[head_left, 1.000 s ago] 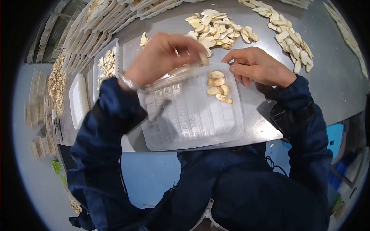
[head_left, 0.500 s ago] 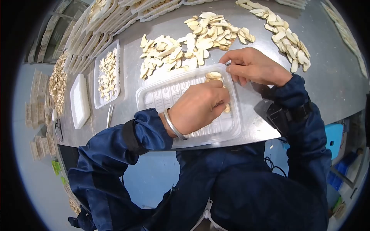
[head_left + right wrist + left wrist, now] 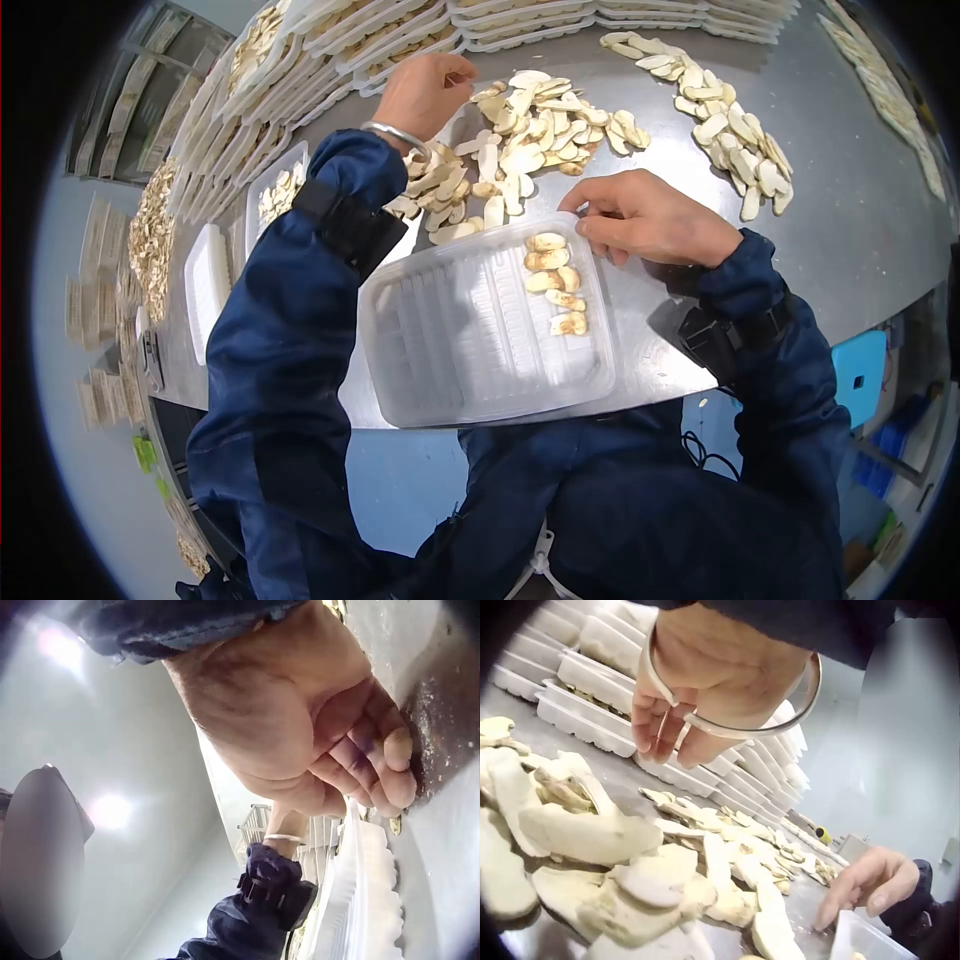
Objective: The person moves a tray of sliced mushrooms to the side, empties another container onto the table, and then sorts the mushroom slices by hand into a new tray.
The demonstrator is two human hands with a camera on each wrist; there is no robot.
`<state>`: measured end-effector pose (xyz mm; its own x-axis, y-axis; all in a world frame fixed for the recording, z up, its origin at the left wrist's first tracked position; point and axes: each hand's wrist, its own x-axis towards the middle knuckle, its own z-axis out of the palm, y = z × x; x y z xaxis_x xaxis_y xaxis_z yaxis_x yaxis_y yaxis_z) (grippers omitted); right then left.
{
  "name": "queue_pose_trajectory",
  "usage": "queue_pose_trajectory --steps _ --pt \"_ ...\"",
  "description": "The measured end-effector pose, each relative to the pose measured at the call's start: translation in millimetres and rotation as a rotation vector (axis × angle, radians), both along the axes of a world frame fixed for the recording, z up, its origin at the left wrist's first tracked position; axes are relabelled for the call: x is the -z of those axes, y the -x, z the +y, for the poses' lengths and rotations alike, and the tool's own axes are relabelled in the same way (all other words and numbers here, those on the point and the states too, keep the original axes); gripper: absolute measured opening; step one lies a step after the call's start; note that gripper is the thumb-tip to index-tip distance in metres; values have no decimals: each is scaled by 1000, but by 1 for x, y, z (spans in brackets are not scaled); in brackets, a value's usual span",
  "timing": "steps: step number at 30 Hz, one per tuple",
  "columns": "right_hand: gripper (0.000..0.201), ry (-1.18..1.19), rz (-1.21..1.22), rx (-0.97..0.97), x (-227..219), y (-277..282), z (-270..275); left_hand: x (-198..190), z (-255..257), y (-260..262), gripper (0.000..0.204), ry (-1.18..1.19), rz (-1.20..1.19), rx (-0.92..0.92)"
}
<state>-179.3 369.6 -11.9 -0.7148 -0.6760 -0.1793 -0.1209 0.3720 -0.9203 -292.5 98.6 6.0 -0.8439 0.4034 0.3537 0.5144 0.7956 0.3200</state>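
A clear plastic tray (image 3: 470, 330) lies on the steel table (image 3: 850, 230) in front of me, with several pale dried slices (image 3: 555, 280) in a column along its right side. My right hand (image 3: 590, 215) pinches the tray's far right corner; the right wrist view shows its curled fingers (image 3: 375, 772) against the tray's rim (image 3: 352, 900). My left hand (image 3: 425, 90), a metal bangle on its wrist, is stretched over the far left of the loose slice pile (image 3: 530, 130). In the left wrist view its fingers (image 3: 664, 746) hang loosely above the slices (image 3: 615, 855), holding nothing.
A second run of slices (image 3: 735, 130) lies at the far right. Stacked filled trays (image 3: 300, 50) line the back and left of the table. A tray of slices (image 3: 280, 185) and a white tray (image 3: 205, 275) sit at the left. The table's near edge runs under the clear tray.
My left hand set a slice into the tray's right column, then left the tray and reached far over the loose pile. My right hand stayed on the tray's corner.
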Motion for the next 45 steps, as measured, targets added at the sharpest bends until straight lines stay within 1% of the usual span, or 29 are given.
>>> queue_pose_trajectory --steps 3,4,5,8,11,17,20,23,26,29,30,31,32,33,34,35,36,37,38,39,40,43,45 --pt "28 -19 -9 -16 -1 1 1 2 4 18 18 177 -86 -59" --pt "28 -31 -25 -19 -4 1 0 7 4 24 16 139 -95 -60" --pt "28 -42 -43 -21 -5 1 1 10 3 29 16 154 -102 -51" --pt "34 -27 15 -4 -3 0 1 18 1 38 18 173 -132 -6" --pt "34 -43 65 -7 -1 0 1 16 0 39 18 184 -195 8" --pt "32 -40 69 -10 -2 0 1 18 1 43 21 201 -210 24" --pt "32 -32 61 -2 -2 0 0 19 2 45 23 202 -237 7" --pt "31 -7 40 15 -1 0 0 18 6 43 25 221 -290 -73" --pt "31 9 48 -2 2 1 2 20 5 36 21 194 -278 -70" --pt "31 3 38 9 3 0 1 19 -4 35 32 165 -198 -72" --pt "31 29 40 5 5 0 1 11 -7 32 34 128 -187 -87" --pt "31 26 47 2 6 0 2 -2 -11 25 26 104 -196 -27" --pt "31 24 52 0 7 1 2 -18 -8 8 22 69 -248 -29" --pt "31 25 60 2 7 1 2 -29 -2 -14 16 15 -283 20" --pt "31 38 57 -11 5 1 1 -36 6 -47 11 -74 -393 60" --pt "31 35 58 -12 6 0 2 -47 20 -86 8 -58 -510 63" --pt "31 30 64 -16 6 0 1 -51 27 -116 8 55 -540 160" --pt "31 24 75 -20 6 1 1 -48 38 -147 12 -15 -649 167" --pt "32 22 79 -29 9 2 1 -37 42 -170 15 -92 -625 283" --pt "32 26 60 -26 9 2 1 -31 48 -187 17 -23 -598 320" --pt "32 28 45 -24 8 2 1 -27 55 -198 16 -15 -592 322" --pt "29 29 -5 -34 6 1 1 -14 63 -208 16 85 -507 313" --pt "27 22 -16 -32 6 1 2 -7 64 -211 17 80 -489 300"
